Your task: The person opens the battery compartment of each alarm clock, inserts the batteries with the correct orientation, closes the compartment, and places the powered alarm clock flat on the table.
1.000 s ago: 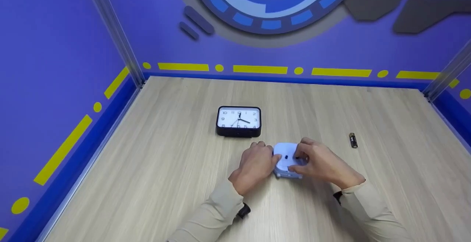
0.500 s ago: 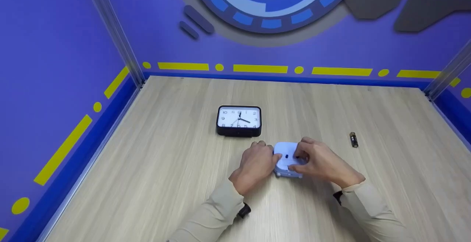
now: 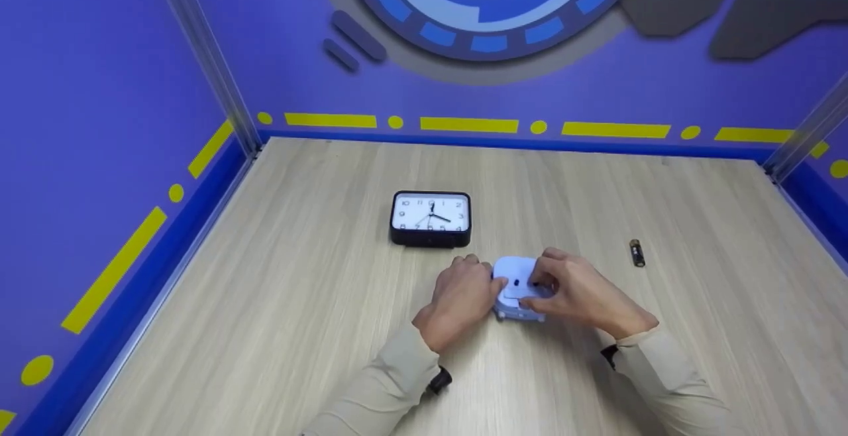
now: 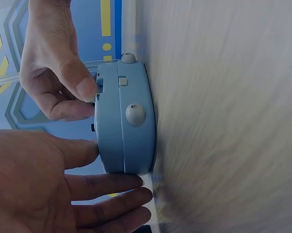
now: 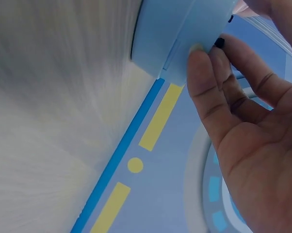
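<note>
A small light blue alarm clock (image 3: 511,268) lies with its back up on the wooden table, black knobs and two rounded feet showing. From its left side my left hand (image 3: 462,290) grips it, thumb on the back. In the left wrist view that hand's other fingers (image 4: 114,206) reach along the clock's side (image 4: 114,145). My right hand (image 3: 583,293) bends over the back from the right. Its thumb (image 4: 80,82) presses beside a notch at the edge, and its fingertips (image 5: 199,60) are at the back near a black knob (image 5: 219,42). What sits under them is partly hidden.
Behind and left of the hands, a black-framed clock (image 3: 430,218) rests face up. A single black battery with a gold-coloured end (image 3: 636,253) lies to the right. Blue panels (image 3: 218,91) with yellow marks wall in the table's back and sides.
</note>
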The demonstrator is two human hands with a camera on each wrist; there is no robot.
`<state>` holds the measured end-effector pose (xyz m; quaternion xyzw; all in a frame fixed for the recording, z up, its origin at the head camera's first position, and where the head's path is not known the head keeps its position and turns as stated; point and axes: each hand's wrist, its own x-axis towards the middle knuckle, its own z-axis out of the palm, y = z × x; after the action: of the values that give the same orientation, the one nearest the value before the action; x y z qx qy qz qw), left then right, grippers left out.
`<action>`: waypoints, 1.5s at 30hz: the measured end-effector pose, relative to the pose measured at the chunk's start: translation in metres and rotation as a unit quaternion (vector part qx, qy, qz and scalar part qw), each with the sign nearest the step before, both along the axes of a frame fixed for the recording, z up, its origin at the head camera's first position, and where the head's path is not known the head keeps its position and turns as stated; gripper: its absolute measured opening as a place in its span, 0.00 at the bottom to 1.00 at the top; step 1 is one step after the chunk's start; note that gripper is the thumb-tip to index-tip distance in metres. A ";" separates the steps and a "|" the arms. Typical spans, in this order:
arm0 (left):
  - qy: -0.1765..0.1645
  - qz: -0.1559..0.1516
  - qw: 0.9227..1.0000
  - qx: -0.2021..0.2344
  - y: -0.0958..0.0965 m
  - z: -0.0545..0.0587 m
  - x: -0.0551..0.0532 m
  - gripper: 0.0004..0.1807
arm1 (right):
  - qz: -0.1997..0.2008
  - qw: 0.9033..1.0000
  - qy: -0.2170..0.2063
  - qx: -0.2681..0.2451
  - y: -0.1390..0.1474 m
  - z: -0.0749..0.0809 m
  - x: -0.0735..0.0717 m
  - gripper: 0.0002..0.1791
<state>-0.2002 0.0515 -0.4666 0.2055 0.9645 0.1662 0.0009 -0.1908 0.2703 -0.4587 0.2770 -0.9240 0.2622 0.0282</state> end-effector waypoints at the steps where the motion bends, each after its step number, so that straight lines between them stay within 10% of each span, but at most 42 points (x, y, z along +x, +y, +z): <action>1: -0.001 0.000 1.000 0.000 0.000 0.000 0.000 0.20 | -0.001 1.000 -0.003 0.000 0.000 0.000 0.000 0.16; 45: 0.007 0.003 1.000 -0.005 -0.002 0.002 0.000 0.20 | 0.094 0.992 0.081 0.035 -0.009 0.009 0.008 0.11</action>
<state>-0.2001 0.0495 -0.4645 0.2034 0.9659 0.1602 -0.0052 -0.1833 0.2612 -0.4496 0.3838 -0.8970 0.2084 0.0681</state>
